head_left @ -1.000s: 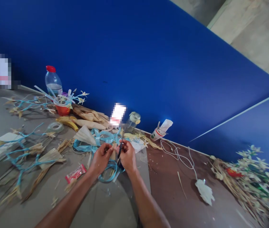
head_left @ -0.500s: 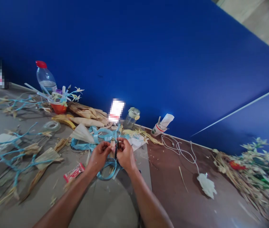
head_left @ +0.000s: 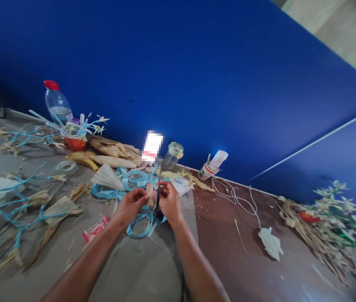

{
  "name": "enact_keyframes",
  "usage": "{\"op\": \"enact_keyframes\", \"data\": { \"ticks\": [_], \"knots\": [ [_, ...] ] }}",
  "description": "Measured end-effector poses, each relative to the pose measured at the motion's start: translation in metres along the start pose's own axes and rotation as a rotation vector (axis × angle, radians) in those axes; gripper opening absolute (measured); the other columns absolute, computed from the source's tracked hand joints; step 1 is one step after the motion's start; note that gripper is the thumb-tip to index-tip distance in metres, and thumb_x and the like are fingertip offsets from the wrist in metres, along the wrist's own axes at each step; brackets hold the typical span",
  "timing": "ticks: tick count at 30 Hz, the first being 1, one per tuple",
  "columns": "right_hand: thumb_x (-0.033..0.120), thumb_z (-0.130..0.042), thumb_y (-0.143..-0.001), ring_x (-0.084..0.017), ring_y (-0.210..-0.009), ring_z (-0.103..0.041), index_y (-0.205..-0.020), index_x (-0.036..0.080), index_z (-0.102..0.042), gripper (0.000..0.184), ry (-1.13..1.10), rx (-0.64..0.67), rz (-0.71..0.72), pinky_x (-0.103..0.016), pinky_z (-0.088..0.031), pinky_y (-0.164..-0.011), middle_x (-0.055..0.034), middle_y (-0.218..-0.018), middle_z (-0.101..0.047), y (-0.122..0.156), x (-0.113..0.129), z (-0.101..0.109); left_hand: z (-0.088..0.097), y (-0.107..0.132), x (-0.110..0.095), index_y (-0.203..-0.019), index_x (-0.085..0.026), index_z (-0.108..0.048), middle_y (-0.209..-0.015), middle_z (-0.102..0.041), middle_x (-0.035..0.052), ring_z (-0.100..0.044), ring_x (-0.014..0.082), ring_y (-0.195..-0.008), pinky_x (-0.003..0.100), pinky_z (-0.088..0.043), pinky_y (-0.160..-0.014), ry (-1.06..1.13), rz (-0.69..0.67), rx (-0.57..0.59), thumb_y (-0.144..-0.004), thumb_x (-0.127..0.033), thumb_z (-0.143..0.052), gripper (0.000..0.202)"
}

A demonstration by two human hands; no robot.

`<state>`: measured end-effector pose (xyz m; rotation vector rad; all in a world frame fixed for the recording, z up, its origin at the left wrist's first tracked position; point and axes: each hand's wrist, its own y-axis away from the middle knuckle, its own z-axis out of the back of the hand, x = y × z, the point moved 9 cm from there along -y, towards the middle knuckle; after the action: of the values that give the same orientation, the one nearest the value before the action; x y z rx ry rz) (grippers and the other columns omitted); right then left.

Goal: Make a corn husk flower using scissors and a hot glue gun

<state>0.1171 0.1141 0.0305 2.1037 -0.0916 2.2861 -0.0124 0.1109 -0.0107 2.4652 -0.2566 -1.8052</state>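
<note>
My left hand [head_left: 130,206] is closed, pinching a small pale strip of dried husk [head_left: 149,190] between thumb and fingertips. Close beside it, my right hand [head_left: 171,205] grips dark scissors [head_left: 158,196], held upright with the blades pointing away from me. The fingertips of both hands nearly meet, so I cannot tell whether the blades touch the strip. Loops of light blue ribbon [head_left: 140,226] lie beneath the hands, and more blue ribbon [head_left: 134,178] is spread just beyond them. A fan-shaped piece of pale husk [head_left: 107,178] rests by that ribbon.
Blue-wrapped stems [head_left: 20,218] with husk flowers cover the left side. Behind them stand a red-capped bottle [head_left: 57,102] and a red cup [head_left: 75,144]. A clear jar [head_left: 174,155], a white cup [head_left: 208,170], a white cable [head_left: 237,197] and a dried-flower bunch [head_left: 329,222] lie farther right.
The scissors have shifted slightly right, away from the husk strip, and more of the strip shows. My left hand keeps its pinch. The whole view has moved a little.
</note>
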Motion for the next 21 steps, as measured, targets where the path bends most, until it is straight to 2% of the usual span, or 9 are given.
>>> {"op": "enact_keyframes", "data": {
  "ticks": [4,11,15,21],
  "knots": [
    [0.031,-0.071,-0.062,-0.013,-0.063,-0.056,-0.096,0.018,-0.056,0.038,-0.014,0.12,-0.014,-0.023,-0.044,-0.06,0.0025,-0.068,-0.059,0.003,-0.002,-0.009,0.017,0.001,-0.009,-0.069,-0.016,-0.056,-0.048,-0.045,-0.0083,-0.032,0.0036,-0.037,0.017,-0.021,-0.037,0.096,-0.023,-0.124,-0.056,-0.039,-0.076,0.033],
    [0.03,-0.069,-0.066,-0.011,-0.064,-0.054,-0.098,0.018,-0.061,0.035,0.127,0.308,-0.079,-0.024,-0.045,-0.062,0.0025,-0.07,-0.057,0.014,-0.02,-0.025,0.046,0.003,-0.025,-0.075,-0.015,-0.058,-0.058,-0.052,-0.0056,-0.039,0.0031,-0.043,0.015,-0.029,-0.04,0.285,-0.122,-0.288,-0.06,-0.035,-0.077,0.032],
    [0.031,-0.071,-0.065,-0.012,-0.066,-0.054,-0.099,0.018,-0.062,0.037,0.189,0.361,-0.079,-0.025,-0.045,-0.064,0.0019,-0.072,-0.057,0.018,-0.021,-0.032,0.055,0.001,-0.025,-0.076,-0.015,-0.058,-0.059,-0.054,-0.0053,-0.038,0.0023,-0.042,0.015,-0.027,-0.039,0.371,-0.144,-0.331,-0.059,-0.033,-0.078,0.032],
    [0.032,-0.071,-0.063,-0.011,-0.063,-0.051,-0.097,0.017,-0.062,0.037,0.202,0.432,-0.126,-0.024,-0.043,-0.062,0.0029,-0.069,-0.055,0.027,-0.015,-0.046,0.056,-0.001,-0.021,-0.075,-0.015,-0.058,-0.057,-0.054,-0.006,-0.037,0.0016,-0.039,0.015,-0.027,-0.039,0.405,-0.138,-0.351,-0.056,-0.033,-0.08,0.034]
  ]
}}
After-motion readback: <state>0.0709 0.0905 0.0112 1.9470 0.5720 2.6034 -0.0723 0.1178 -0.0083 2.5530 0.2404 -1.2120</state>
